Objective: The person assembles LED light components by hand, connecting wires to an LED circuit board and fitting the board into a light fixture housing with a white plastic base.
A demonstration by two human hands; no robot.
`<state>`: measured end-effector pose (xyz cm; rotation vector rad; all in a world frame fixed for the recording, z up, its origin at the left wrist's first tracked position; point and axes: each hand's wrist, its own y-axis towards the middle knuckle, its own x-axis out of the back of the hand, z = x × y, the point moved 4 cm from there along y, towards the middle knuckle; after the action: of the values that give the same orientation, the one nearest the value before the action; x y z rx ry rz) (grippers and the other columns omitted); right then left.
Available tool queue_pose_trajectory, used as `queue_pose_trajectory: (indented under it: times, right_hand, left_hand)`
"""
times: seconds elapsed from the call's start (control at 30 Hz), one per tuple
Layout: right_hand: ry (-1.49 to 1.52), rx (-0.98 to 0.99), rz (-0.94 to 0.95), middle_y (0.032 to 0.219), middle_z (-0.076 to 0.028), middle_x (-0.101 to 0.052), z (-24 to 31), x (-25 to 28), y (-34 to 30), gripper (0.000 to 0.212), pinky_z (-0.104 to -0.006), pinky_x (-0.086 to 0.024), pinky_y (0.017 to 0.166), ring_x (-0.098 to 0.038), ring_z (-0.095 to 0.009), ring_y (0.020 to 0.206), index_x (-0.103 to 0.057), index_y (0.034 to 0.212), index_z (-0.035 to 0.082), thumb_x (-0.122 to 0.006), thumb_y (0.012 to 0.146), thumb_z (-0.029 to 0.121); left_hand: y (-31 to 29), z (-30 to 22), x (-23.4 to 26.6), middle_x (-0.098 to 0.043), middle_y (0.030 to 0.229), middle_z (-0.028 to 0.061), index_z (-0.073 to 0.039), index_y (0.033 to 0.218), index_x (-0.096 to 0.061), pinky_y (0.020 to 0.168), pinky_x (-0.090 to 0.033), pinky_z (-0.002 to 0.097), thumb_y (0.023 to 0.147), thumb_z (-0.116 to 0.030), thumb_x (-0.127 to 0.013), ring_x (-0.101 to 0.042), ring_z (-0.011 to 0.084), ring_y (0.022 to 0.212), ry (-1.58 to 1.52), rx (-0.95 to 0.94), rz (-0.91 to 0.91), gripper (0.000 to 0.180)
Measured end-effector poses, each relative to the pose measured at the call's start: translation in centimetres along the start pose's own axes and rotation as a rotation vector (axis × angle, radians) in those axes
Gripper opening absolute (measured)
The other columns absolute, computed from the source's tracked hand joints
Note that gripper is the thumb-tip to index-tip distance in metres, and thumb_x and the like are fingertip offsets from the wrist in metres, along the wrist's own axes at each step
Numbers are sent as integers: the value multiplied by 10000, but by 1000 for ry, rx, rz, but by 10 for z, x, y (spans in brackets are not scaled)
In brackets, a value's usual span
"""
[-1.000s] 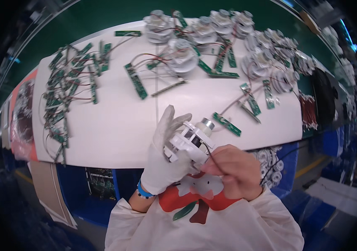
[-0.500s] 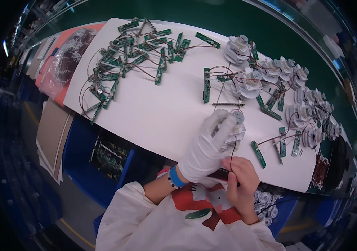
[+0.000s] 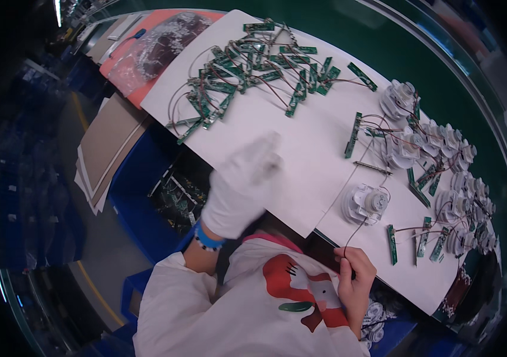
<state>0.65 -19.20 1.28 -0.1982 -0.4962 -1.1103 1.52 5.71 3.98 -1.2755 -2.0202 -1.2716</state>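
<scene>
In a white glove, my left hand (image 3: 241, 181) is over the table's front edge, away from the motor assemblies. Its fingers are smeared by motion, so their grip is unclear. A dark wire (image 3: 354, 234) is pinched in the bare fingers of my right hand (image 3: 355, 271), near the table edge. That wire runs up to a round white motor assembly (image 3: 365, 204) with a grey cap, which sits on the white tabletop (image 3: 307, 160). Just beyond it lies a narrow circuit board strip (image 3: 373, 168).
Green circuit boards (image 3: 253, 65) with brown wires are heaped at the back left. Several more white motor assemblies (image 3: 443, 140) stand along the right side. Below the front edge is a blue bin (image 3: 140, 193) holding boards. A plastic bag (image 3: 164, 50) lies on orange material at far left.
My left hand has let go of the white motor assembly and moved left. The assembly now stands on the table. My right hand keeps the wire pinched. The view has shifted.
</scene>
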Motion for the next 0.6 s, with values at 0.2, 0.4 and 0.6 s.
queue_pose_trajectory:
  times: [0.2,0.4,0.6]
  right_hand:
    - [18,-13,12,771,-151,-582,-4,-3,1,124,-276,-453,592,-579,-241,658,-578,830,-58,-507,729,-63]
    - [45,-13,24,751,-146,-575,-3,-4,1,136,-268,-458,584,-580,-220,627,-580,830,-61,-475,743,-62]
    - [24,11,23,752,-145,-577,-7,-5,-1,128,-267,-460,582,-581,-214,626,-572,829,-64,-471,751,-56]
  left_hand:
    - [-18,118,63,-563,1041,196,-10,1117,-516,795,-447,350,739,-262,-626,-561,293,951,469,695,-160,467]
    - [-13,135,63,-609,858,141,-53,922,-613,657,-475,353,723,-312,-656,-603,278,770,385,679,-84,329]
    - [-3,139,72,-626,811,131,17,943,-599,675,-483,290,699,-248,-703,-617,198,722,156,636,-370,375]
